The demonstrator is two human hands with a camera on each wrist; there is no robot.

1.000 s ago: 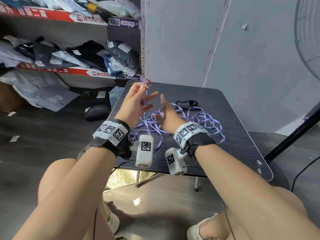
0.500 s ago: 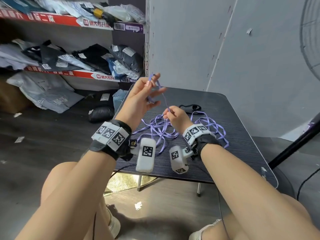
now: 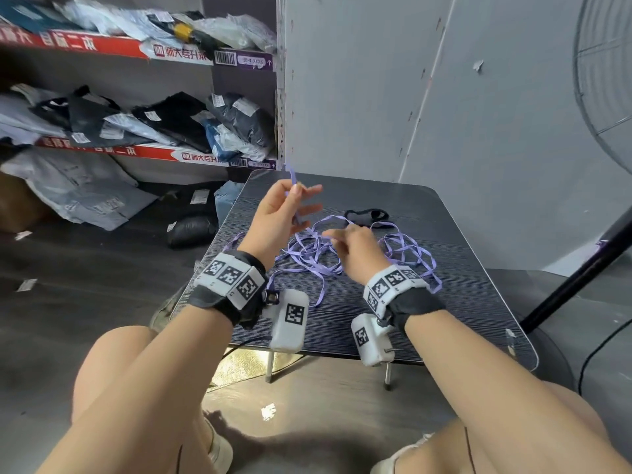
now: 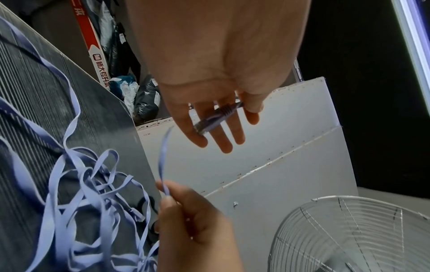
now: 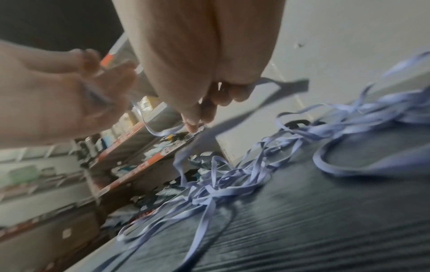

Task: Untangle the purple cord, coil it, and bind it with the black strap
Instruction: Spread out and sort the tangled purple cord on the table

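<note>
The purple flat cord (image 3: pixel 314 258) lies in a loose tangle across the dark table (image 3: pixel 444 319). My left hand (image 3: pixel 297 193) is raised over the table's far left part. Thumb and forefinger pinch the cord's plug end (image 4: pixel 216 117), which lies across the fingers while the others stay straight. Just to its right, my right hand (image 3: pixel 333 234) pinches a strand (image 4: pixel 163 165) that runs up from the tangle (image 5: pixel 221 187). The black strap (image 3: pixel 366 215) lies on the table beyond my right hand, touched by neither hand.
Shelves of bagged parcels (image 3: pixel 136 107) stand to the left, a grey wall panel (image 3: pixel 376 97) behind the table. A wire fan guard (image 3: pixel 608 80) and a black slanted pole (image 3: pixel 581 268) are on the right. My knees are under the table's near edge.
My right hand, open a second ago, has closed on a strand and drawn it slightly rightward. My left hand stays raised with the plug end.
</note>
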